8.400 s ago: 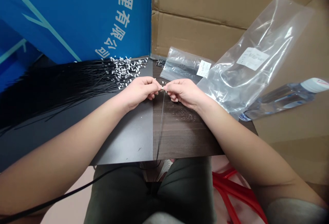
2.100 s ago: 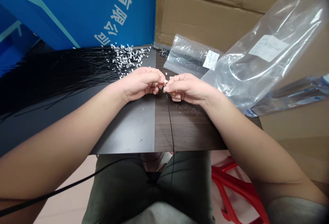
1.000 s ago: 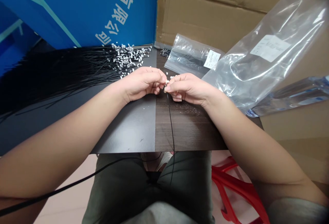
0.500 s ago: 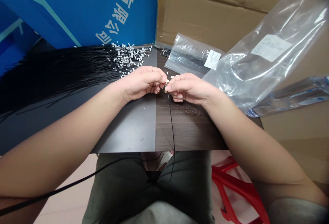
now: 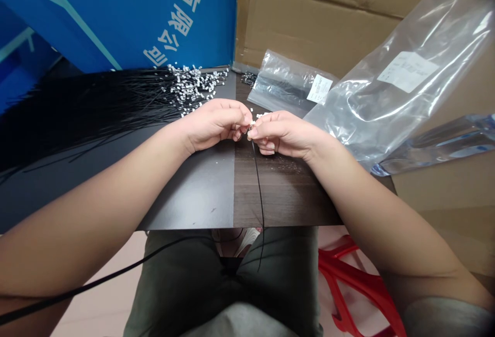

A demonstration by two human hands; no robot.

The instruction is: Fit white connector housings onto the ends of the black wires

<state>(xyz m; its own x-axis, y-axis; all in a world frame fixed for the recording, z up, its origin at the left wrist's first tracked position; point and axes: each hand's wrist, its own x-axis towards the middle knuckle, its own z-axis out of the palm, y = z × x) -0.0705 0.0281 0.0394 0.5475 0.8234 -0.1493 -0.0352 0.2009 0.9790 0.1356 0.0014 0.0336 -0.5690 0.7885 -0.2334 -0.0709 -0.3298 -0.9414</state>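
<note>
My left hand and my right hand meet above the table, fingertips nearly touching. Between them is a small white connector, pinched by the left thumb and fingers. A thin black wire runs down from my right fingertips, over the table's front edge and in front of my lap. The right thumb and forefinger are closed on its upper end, just below the connector. How wire and connector join is hidden by the fingers. A few loose white connectors lie just behind my right hand.
A large bundle of black wires with white connector ends covers the table's left. Behind stand a blue panel and a cardboard box. Clear bags and a plastic bottle lie right; a red stool stands below.
The hands stay in almost the same place, still pinching. The hanging lower end of the black wire has swung slightly to the right.
</note>
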